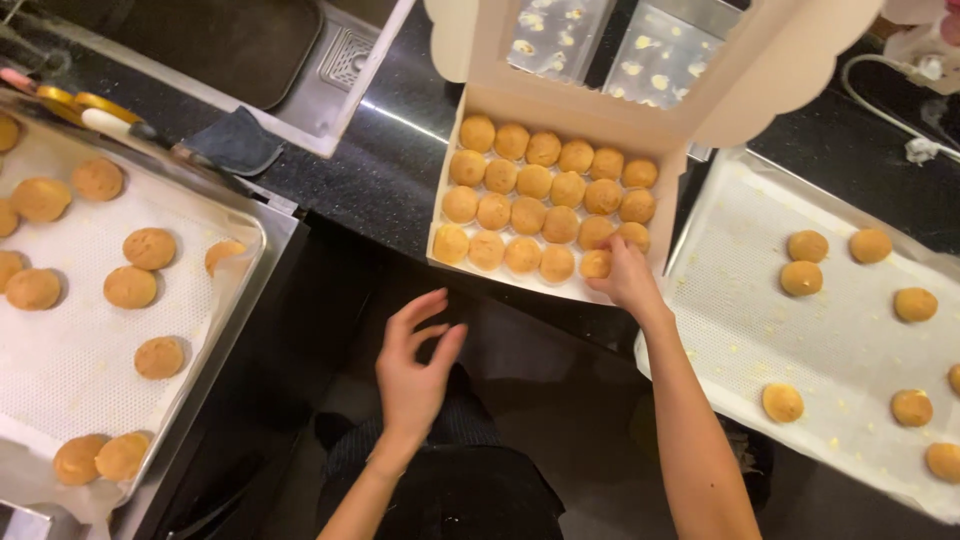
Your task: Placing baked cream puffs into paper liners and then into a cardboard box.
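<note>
The pale cardboard box [446, 215] sits open on the dark counter [390, 170], rows of golden buns [529, 214] nearly filling it. The right hand [628, 277] pinches a bun [596, 264] at its front row. The left hand [415, 365] hovers spread, empty. Lined trays [70, 340] flank it, buns scattered.

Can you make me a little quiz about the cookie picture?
1. True or false: the right hand is at the cardboard box of round cookies.
2. What does the left hand hold?
3. Which tray has more cookies: A) left tray, B) right tray?

Key: 1 true; 2 nothing, it is open in the air; 3 A.
</note>
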